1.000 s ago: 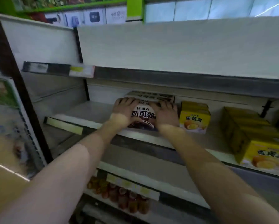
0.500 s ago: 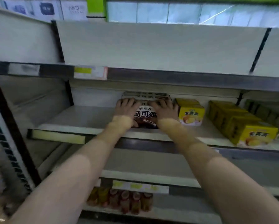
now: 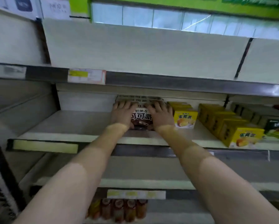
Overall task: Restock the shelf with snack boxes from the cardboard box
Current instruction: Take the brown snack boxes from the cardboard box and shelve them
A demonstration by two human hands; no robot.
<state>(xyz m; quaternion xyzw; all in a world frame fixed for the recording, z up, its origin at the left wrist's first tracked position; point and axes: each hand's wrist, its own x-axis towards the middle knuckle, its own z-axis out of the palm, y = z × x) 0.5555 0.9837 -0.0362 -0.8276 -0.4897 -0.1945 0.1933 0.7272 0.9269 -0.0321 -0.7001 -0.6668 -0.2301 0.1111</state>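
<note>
Two bare forearms enter from the lower edge of the view, one from each corner, each narrowing toward the wrist. No sleeve, cuff, glove, watch, ring or bracelet shows on either arm. The left hand (image 3: 121, 113) and the right hand (image 3: 161, 116) are both uncovered, with the backs of the hands and the knuckles toward the viewer. The fingers (image 3: 119, 104) are short and rounded at the tips; nail detail is too blurred to tell. Nothing else of the person shows.

Bare shelf (image 3: 80, 125) left; yellow boxes (image 3: 185, 116) right
</note>
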